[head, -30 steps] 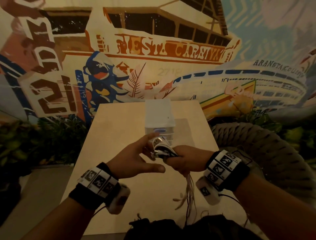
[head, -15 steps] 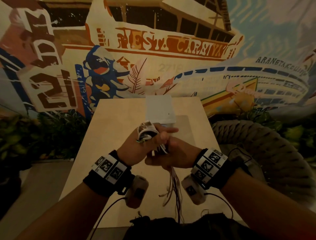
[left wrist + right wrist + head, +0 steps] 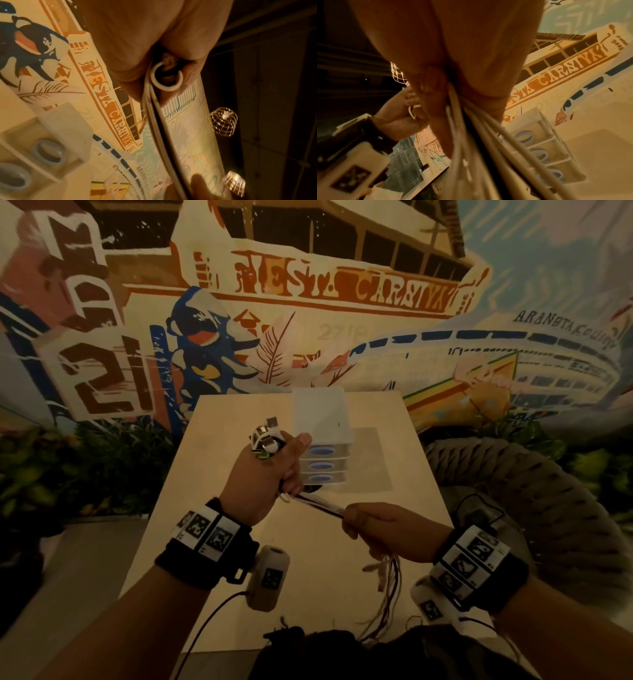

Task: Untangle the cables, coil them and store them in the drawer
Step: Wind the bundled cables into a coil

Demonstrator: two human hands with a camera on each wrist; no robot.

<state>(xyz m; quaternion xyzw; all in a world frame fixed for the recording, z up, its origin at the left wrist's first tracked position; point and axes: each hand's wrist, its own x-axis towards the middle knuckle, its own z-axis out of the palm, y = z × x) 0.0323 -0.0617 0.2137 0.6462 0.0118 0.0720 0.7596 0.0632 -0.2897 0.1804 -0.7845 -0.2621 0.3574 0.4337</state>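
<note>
A bundle of thin cables (image 3: 318,504) is stretched taut between my two hands above the table. My left hand (image 3: 270,470) grips the upper part; coiled loops and plugs (image 3: 266,436) stick out of the top of its fist. In the left wrist view a white loop (image 3: 166,77) sits inside the curled fingers. My right hand (image 3: 373,525) grips the cables lower down and to the right, and their loose ends (image 3: 383,587) hang below it. The white drawer unit (image 3: 323,446), with blue oval handles, stands behind the left hand, all drawers closed.
The beige table (image 3: 239,594) ends at a painted mural wall. A woven rope chair (image 3: 534,491) stands to the right, and plants line the floor to the left. Dark cloth (image 3: 329,648) lies at the near table edge.
The hands have pulled apart: the left rose with the coiled end, the right drew back down and right. The cable between them is now straight and taut.
</note>
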